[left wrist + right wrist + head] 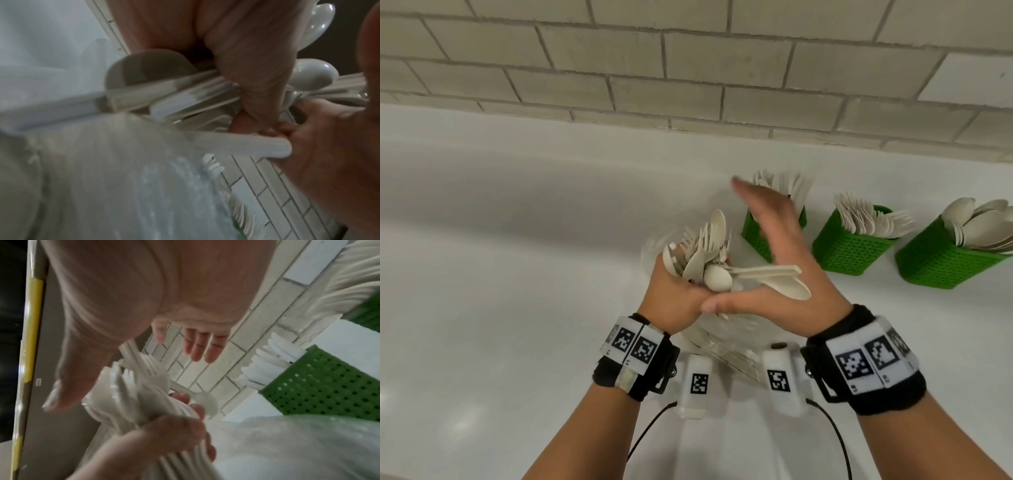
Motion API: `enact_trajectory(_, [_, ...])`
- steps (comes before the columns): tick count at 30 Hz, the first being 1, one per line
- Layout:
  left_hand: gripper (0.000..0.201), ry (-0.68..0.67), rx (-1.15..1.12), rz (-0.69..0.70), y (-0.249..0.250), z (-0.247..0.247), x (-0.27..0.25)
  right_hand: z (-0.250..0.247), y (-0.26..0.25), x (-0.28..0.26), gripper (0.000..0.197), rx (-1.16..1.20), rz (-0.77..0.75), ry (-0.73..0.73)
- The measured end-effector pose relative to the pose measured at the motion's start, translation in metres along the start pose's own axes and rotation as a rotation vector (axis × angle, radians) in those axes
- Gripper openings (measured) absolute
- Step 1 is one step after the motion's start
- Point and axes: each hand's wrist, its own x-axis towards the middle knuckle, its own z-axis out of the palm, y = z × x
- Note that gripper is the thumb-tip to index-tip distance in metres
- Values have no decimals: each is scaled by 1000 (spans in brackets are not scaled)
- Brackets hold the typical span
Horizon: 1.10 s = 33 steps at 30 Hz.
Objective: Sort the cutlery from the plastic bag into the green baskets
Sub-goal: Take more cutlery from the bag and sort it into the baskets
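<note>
My left hand (676,291) grips a mixed bundle of white plastic cutlery (702,246), forks and spoons fanning upward. A few spoons (767,274) stick out sideways to the right, across the base of my right hand (774,236). That hand is beside the bundle with fingers (197,347) straight and thumb spread, holding nothing. The clear plastic bag (726,346) hangs under both hands and appears again in the right wrist view as bag (287,443). Three green baskets stand to the right: the nearest basket (755,236), partly behind my right hand, the middle basket (852,248) and the far basket (945,262).
All three baskets hold white cutlery, forks (866,216) in the middle one and spoons (979,222) in the far one. They stand on a white counter (500,274) against a tiled wall (619,68). Black cables hang from my wrists near the front.
</note>
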Motion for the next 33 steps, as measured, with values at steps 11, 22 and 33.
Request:
enact_trajectory(11, [28,160,-38,-68,-3,2,-15,12,26,6,26,-43,84,-103])
enact_trajectory(22, [30,9,57,-215,-31,0,-5,44,48,-9,16,-229,341,-243])
enact_trajectory(33, [32,28,15,-186,-25,13,7,31,37,7,17,-431,369,-407])
